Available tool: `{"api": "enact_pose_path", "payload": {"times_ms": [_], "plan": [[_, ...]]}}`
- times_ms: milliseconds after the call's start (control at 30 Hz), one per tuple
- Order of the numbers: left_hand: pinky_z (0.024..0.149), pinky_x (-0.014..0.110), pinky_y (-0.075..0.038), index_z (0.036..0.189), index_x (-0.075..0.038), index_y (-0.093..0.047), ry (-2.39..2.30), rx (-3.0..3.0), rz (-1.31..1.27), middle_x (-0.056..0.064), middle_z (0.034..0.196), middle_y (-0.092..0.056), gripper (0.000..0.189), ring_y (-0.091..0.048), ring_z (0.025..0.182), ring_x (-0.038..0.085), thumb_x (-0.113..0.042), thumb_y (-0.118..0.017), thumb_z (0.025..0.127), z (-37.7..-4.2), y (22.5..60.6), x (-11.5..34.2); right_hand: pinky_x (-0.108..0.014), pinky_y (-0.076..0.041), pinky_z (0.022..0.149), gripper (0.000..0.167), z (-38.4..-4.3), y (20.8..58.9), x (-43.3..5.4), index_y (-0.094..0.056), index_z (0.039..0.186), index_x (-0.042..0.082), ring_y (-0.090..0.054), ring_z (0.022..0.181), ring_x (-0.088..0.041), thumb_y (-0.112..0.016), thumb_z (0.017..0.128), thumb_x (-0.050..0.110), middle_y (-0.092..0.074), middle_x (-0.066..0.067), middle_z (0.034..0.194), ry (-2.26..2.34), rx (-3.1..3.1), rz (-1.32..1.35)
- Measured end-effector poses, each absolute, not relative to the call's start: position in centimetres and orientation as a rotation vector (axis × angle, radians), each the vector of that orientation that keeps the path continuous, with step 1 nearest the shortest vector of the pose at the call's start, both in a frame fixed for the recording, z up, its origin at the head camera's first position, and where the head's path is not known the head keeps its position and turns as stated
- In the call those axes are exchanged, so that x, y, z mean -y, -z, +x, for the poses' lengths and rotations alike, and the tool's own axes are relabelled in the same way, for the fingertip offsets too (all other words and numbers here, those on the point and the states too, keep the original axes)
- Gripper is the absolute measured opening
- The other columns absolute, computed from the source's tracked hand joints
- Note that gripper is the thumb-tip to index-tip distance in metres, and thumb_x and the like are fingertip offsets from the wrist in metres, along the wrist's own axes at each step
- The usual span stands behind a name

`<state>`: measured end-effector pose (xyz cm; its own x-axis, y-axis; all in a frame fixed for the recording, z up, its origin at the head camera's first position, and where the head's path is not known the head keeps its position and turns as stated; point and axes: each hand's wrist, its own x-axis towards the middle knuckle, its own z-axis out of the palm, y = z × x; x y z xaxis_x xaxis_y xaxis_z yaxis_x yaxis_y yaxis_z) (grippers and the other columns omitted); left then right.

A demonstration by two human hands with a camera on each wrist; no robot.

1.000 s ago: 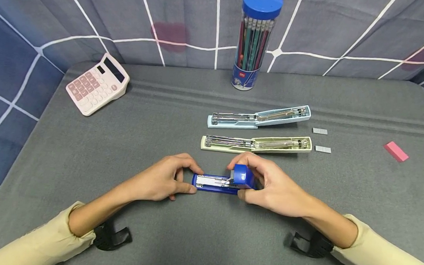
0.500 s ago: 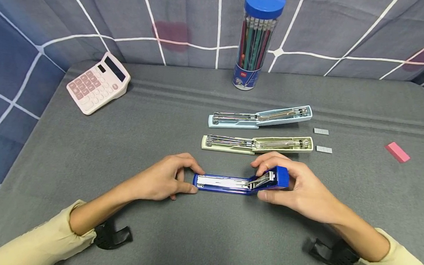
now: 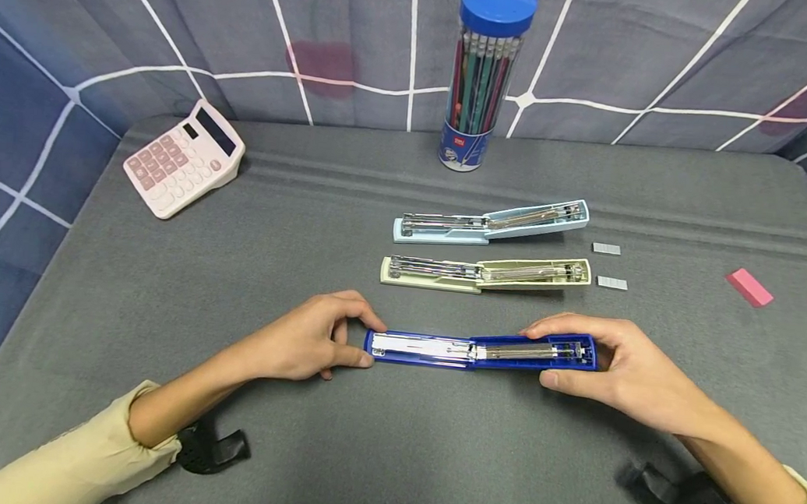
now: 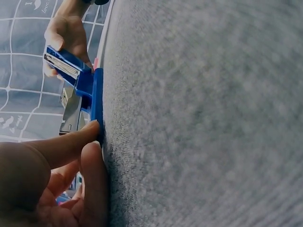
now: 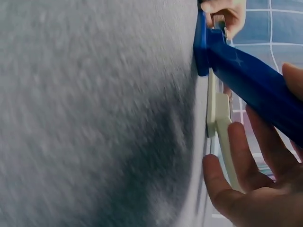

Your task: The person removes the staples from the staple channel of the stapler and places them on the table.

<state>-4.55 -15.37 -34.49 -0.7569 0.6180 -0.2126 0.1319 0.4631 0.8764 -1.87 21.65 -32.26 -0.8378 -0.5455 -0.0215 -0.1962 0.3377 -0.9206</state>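
A dark blue stapler [image 3: 425, 348] lies on the grey cloth, folded out nearly flat so its silver magazine and inner rail show. My left hand [image 3: 313, 339] pinches the base's left end between thumb and forefinger. At the other end, my right hand [image 3: 623, 369] holds the swung-back top arm, thumb on the near side and fingers on the far side. In the right wrist view, that blue arm [image 5: 253, 85] slopes up off the table into the hand. Just beyond lies a pale green stapler [image 3: 437, 271], and past it a light blue one [image 3: 443, 227], both opened out likewise.
Two short staple strips, a nearer one [image 3: 612, 283] and a farther one [image 3: 607, 249], lie right of the opened staplers. A pink eraser-like block [image 3: 750, 287] is farther right. A pencil tub [image 3: 485, 86] stands at the back; a pink calculator [image 3: 185, 160] sits back left.
My right hand has swung the blue stapler's top arm over to the right, from raised and folded back to nearly flat. The left hand has kept its place on the base.
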Motion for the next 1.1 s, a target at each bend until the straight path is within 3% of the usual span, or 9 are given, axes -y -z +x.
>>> {"api": "enact_pose_path", "payload": {"times_ms": [233,433,667,900,1100], "plan": [[0.041,0.03,-0.051,0.11,-0.006,-0.069,-1.254,-2.204,0.62,0.003,0.107,-0.06,0.03,-0.054,0.047,0.014,-0.003,-0.079,0.082,-4.5,34.5,15.4,-0.014,-0.045,0.078,0.046,-1.9,32.3,-21.9,-0.07,0.116,0.021,-0.059,0.091,-0.007,-0.084,0.076,0.002,-0.067,0.011,0.105,1.184,-2.613,-0.861],[0.04,0.03,-0.052,0.11,-0.006,-0.069,-1.258,-2.205,0.617,0.003,0.106,-0.059,0.03,-0.053,0.047,0.014,-0.002,-0.079,0.082,-4.5,34.4,15.4,-0.012,-0.043,0.08,0.05,-2.0,32.2,-21.7,-0.07,0.115,0.021,-0.058,0.092,-0.004,-0.086,0.072,0.002,-0.065,0.014,0.106,1.036,-2.717,-0.949],[0.04,0.03,-0.052,0.11,-0.005,-0.069,-1.26,-2.198,0.615,0.004,0.107,-0.06,0.03,-0.054,0.047,0.014,-0.003,-0.08,0.082,-4.6,34.5,15.3,-0.023,-0.046,0.075,0.042,-2.1,30.9,-20.6,-0.069,0.111,0.024,-0.055,0.091,-0.001,-0.086,0.075,0.014,-0.062,0.018,0.103,0.764,-2.823,-1.007],[0.04,0.03,-0.052,0.11,-0.006,-0.069,-1.25,-2.202,0.614,0.003,0.105,-0.059,0.03,-0.054,0.047,0.014,-0.004,-0.08,0.082,-4.6,34.4,15.3,-0.04,-0.048,0.089,0.036,-2.0,30.7,-17.4,-0.066,0.117,0.011,-0.055,0.109,-0.014,-0.078,0.084,0.02,-0.064,0.005,0.113,0.792,-2.881,-1.032],[0.04,0.03,-0.052,0.108,-0.007,-0.069,-1.244,-2.208,0.615,0.002,0.103,-0.06,0.029,-0.054,0.047,0.014,-0.004,-0.081,0.081,-4.7,34.5,15.3,-0.04,-0.047,0.094,0.022,-2.1,31.4,-14.0,-0.069,0.11,0.014,-0.053,0.115,-0.014,-0.073,0.089,0.017,-0.064,0.005,0.116,0.988,-2.727,-1.155]]}}
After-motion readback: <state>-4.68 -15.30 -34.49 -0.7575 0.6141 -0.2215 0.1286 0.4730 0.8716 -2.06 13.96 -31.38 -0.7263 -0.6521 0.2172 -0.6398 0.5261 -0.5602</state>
